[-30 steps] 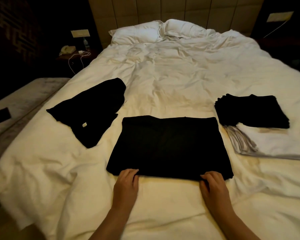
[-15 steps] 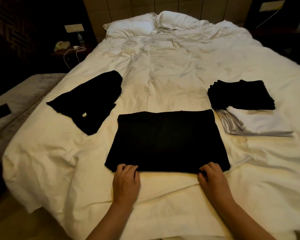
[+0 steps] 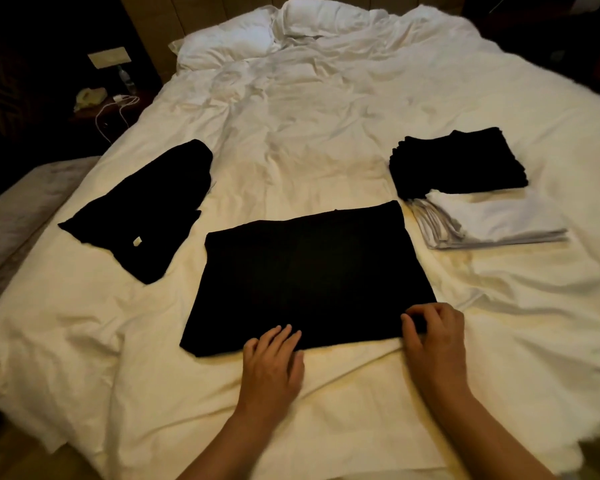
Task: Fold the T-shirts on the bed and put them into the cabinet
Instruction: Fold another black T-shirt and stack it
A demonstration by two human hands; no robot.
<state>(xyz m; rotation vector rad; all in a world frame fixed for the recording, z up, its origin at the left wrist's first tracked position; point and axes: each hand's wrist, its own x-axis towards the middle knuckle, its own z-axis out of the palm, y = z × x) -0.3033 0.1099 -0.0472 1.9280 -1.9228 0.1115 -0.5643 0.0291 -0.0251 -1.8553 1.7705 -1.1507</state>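
A black T-shirt [image 3: 309, 271], folded into a wide rectangle, lies flat on the white bed [image 3: 326, 133] in front of me. My left hand [image 3: 274, 362] rests with straight fingers on its near edge, left of the middle. At the shirt's near right corner, the curled fingers and thumb of my right hand [image 3: 433, 337] pinch the cloth. To the left lies a crumpled, unfolded black T-shirt [image 3: 146, 209] with a small white tag. A stack of folded black shirts [image 3: 461, 164] and a stack of folded white shirts [image 3: 499, 220] sit on the right.
Two white pillows [image 3: 229, 39] lie against the headboard. A dark nightstand [image 3: 94, 112] with a white cable stands left of the bed. A pale bench [image 3: 21, 209] runs along the bed's left side. The cabinet is not in view.
My left hand has slid right along the shirt's near edge, from the left corner towards the middle, and its fingers have straightened. My right hand stays at the right corner.
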